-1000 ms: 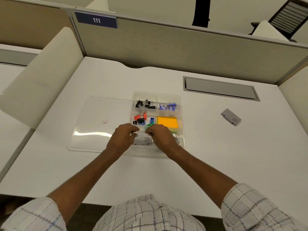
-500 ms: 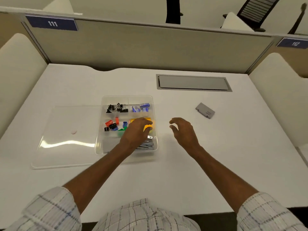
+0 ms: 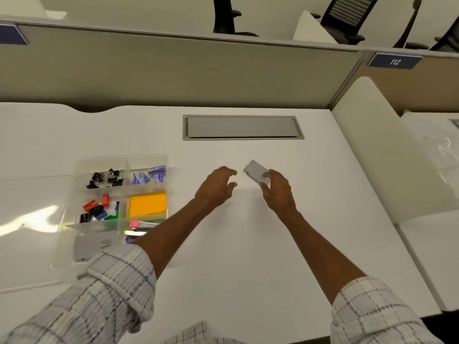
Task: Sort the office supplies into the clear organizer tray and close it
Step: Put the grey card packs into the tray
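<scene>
The clear organizer tray sits on the left of the white desk, uncovered. Its compartments hold black binder clips, blue clips, red, black and blue clips, orange sticky notes, a pink-capped item and a grey box. My right hand grips a small grey box at mid-desk, its far end tipped up. My left hand hovers just left of it, fingers apart and empty. My left forearm crosses the tray's near right corner.
The tray's clear lid lies flat to the left of the tray, catching glare. A grey cable hatch is set into the desk behind my hands. Partition walls run along the back and right.
Both hands left the tray and moved right. My right hand reached the small grey box and closed on it; my left hand followed over beside it. The view panned right.
</scene>
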Demonstrator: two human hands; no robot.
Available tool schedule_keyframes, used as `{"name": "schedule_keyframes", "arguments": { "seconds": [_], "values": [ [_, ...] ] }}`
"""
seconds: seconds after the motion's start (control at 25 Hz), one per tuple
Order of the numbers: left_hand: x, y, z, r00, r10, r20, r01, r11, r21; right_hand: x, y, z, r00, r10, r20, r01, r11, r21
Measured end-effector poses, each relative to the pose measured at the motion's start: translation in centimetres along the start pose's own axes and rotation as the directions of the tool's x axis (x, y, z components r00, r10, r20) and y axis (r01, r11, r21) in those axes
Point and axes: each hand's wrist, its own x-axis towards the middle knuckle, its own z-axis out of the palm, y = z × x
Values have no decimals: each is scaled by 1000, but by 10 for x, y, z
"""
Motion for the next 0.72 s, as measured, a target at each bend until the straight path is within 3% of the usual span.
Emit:
{"name": "schedule_keyframes", "arguments": {
  "seconds": [0.2, 0.32, 0.4, 0.56, 0.72],
  "values": [
    [55, 14, 32, 993, -26, 117, 19, 998, 54, 37, 23, -3, 992, 25, 126, -20, 999, -43],
    [76, 14, 53, 969, -11, 248, -62, 956, 287, 45, 35, 1, 974, 13, 228, 8, 996, -90],
    [81, 14, 59, 961, -24, 276, -71, 941, 330, 45, 35, 3, 973, -6, 230, 26, 996, -84],
    [78, 10, 65, 989, 5, 150, -16, 997, 75, 45, 34, 3, 985, -7, 175, 20, 997, -69],
    [78, 3, 59, 983, -181, 5, 176, 945, -276, 43, 31, 6, 985, -56, 166, 69, 995, -71]
  ]
}}
